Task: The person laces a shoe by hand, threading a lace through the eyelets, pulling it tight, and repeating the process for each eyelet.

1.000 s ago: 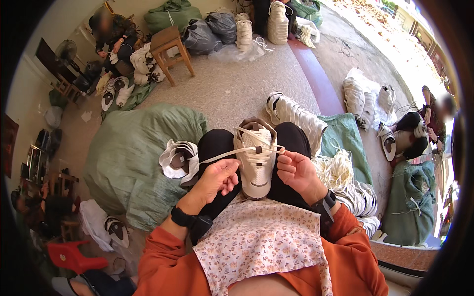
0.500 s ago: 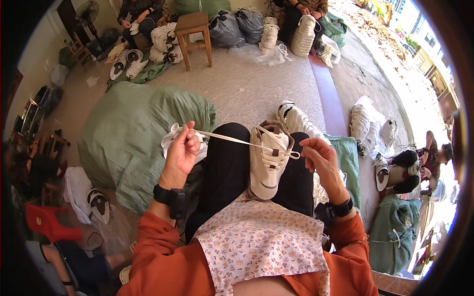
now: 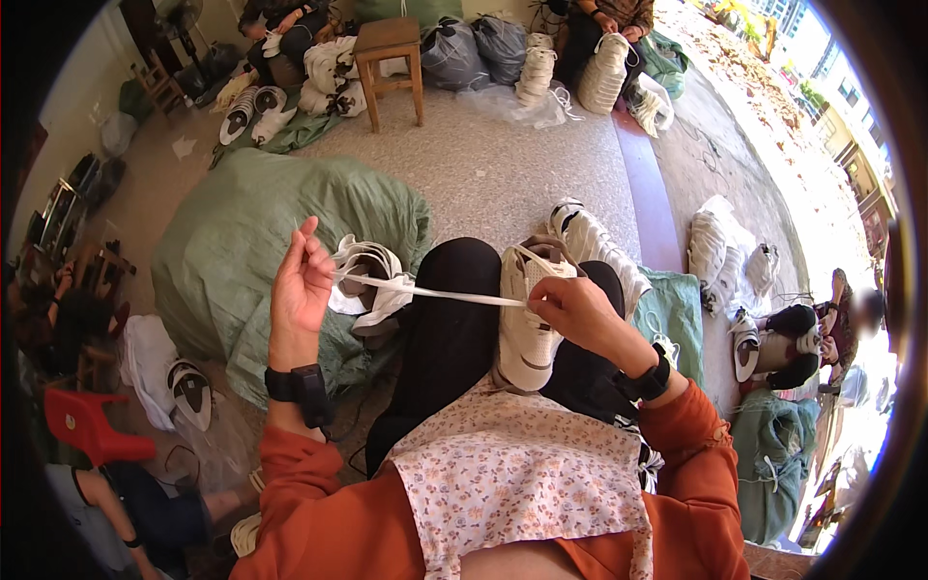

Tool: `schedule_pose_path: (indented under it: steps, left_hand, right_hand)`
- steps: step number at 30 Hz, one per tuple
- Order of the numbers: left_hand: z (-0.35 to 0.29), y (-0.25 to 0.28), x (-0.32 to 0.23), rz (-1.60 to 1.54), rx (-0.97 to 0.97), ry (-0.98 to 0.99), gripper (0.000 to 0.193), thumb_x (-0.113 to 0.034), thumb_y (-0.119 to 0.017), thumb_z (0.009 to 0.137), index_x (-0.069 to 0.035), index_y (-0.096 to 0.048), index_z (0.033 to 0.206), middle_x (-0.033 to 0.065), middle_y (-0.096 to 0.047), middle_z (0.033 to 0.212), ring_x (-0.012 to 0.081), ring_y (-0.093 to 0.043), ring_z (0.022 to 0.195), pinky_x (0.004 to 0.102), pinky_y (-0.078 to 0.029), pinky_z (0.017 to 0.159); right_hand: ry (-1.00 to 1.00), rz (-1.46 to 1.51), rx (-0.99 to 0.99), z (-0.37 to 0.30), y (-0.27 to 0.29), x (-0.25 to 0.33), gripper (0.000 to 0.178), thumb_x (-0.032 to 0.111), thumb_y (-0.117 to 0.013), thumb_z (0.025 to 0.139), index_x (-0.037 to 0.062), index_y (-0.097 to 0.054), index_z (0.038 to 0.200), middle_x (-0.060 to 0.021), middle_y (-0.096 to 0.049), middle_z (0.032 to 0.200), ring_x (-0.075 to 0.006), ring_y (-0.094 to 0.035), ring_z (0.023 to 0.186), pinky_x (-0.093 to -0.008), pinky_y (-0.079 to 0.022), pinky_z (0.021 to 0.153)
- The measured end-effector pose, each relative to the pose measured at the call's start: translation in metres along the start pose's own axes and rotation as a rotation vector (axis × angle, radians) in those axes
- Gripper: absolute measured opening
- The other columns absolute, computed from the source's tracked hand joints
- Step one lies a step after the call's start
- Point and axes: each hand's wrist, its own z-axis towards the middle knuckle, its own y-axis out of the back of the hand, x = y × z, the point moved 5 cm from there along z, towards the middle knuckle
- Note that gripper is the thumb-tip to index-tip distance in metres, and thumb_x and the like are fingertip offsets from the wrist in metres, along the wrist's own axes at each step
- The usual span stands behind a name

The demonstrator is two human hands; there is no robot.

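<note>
Around the one wooden stool (image 3: 389,43) lie two dark tied bags (image 3: 452,53), one red plastic chair (image 3: 89,425), and two wristwatches (image 3: 300,385).

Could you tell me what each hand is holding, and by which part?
Left hand pinches the lace at its free end; right hand holds it at the shoe.

Wooden stool (image 3: 389,43), green sack (image 3: 242,232), red chair (image 3: 82,425) — grey bags (image 3: 474,53)

Colours and patterns noted

White shoe (image 3: 527,319) with white lace (image 3: 435,290); orange sleeves (image 3: 319,503); cream apron (image 3: 512,483) in small floral print; black trousers (image 3: 449,319); black wristbands (image 3: 298,385); green sack (image 3: 232,232); red plastic chair (image 3: 82,430); brown wooden stool (image 3: 389,43); grey speckled floor (image 3: 493,174).
</note>
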Motion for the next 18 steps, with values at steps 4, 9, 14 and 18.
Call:
schedule_pose_path:
  steps: [4,9,14,18]
  left_hand:
    - [-0.014,-0.046,0.025,0.356,0.217,0.087,0.031,-0.028,-0.056,0.100,0.000,-0.062,0.113,-0.0091,-0.032,0.058,0.0007,-0.024,0.044,0.0196,-0.017,0.039]
    - [-0.025,-0.089,0.110,1.175,0.645,-0.298,0.024,-0.024,-0.058,0.098,-0.005,-0.072,0.096,0.0017,-0.071,0.091,0.0068,-0.059,0.072,0.0230,-0.044,0.063]
    - [-0.044,-0.121,0.148,1.630,0.862,-0.744,0.018,-0.024,-0.058,0.090,-0.016,-0.071,0.080,0.0006,-0.056,0.081,0.0210,-0.052,0.087,0.0372,-0.035,0.087]
    - [-0.043,-0.126,0.152,1.594,0.900,-0.779,0.016,-0.020,-0.060,0.087,-0.012,-0.070,0.078,0.0024,-0.059,0.082,0.0215,-0.054,0.087,0.0392,-0.034,0.088]
  right_hand:
    - [-0.005,-0.057,0.008,0.010,0.004,-0.001,0.015,0.017,-0.064,0.089,0.0029,-0.069,0.089,-0.0117,-0.061,0.063,-0.0214,-0.060,0.054,-0.0342,-0.046,0.054]
    - [0.186,-0.290,-0.093,0.027,0.006,0.003,0.008,0.013,-0.067,0.081,0.0064,-0.069,0.085,-0.0089,-0.063,0.077,-0.0299,-0.065,0.072,-0.0385,-0.049,0.064]
    - [0.151,-0.215,0.019,0.040,0.009,-0.009,0.009,0.017,-0.069,0.075,0.0100,-0.070,0.081,-0.0065,-0.061,0.086,-0.0300,-0.064,0.080,-0.0387,-0.051,0.069]
    - [0.135,-0.096,0.044,0.041,0.007,-0.020,0.010,0.016,-0.071,0.073,0.0093,-0.070,0.081,-0.0057,-0.060,0.085,-0.0287,-0.064,0.080,-0.0385,-0.050,0.069]
